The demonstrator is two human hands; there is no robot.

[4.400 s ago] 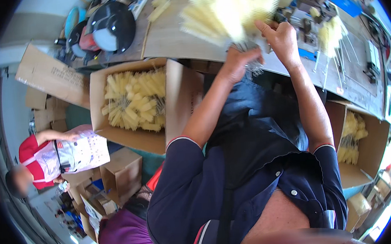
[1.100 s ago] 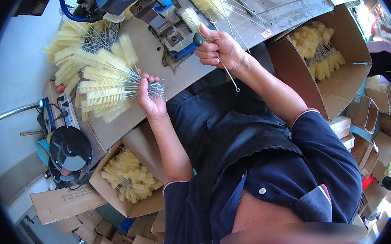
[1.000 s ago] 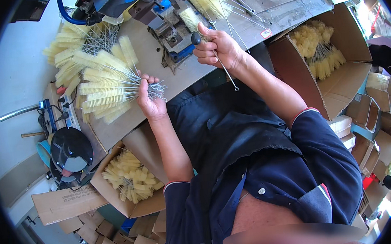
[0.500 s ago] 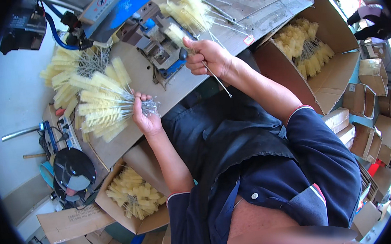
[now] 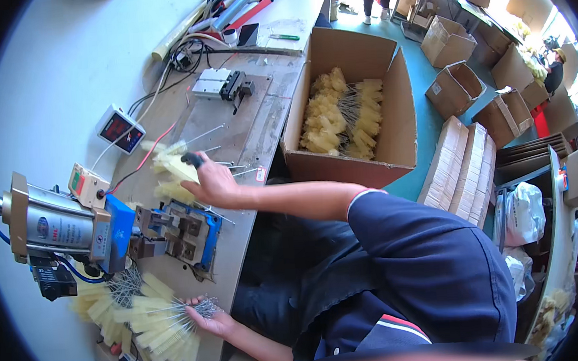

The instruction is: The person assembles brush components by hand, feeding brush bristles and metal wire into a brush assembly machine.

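Note:
My left hand [image 5: 208,318] is closed around the wire stems of a fanned bundle of tube brushes [image 5: 161,318] with pale yellow bristles. My right hand [image 5: 212,180] reaches over a pile of similar brushes [image 5: 173,167] lying beyond the press. Its thumb and fingers are apart, and a black cap-like piece [image 5: 194,159] shows at one fingertip. Between the two hands stands a bench press with a metal cylinder [image 5: 63,216], a blue block and a steel clamping fixture [image 5: 187,233]. Another heap of brushes [image 5: 103,302] lies beside the left bundle, partly behind the press.
A large cardboard box [image 5: 401,105] of brushes stands right of the bench [image 5: 231,265]. A metal fixture [image 5: 222,84], a small display box [image 5: 121,128] and cables occupy the far bench. Stacked long cartons [image 5: 445,163] and open boxes stand on the floor; other people are farther off.
The view has swung to the right. My right hand has moved from beside the fixture to the brush pile, and the single brush it held is out of its grip. My left hand still holds the bundle.

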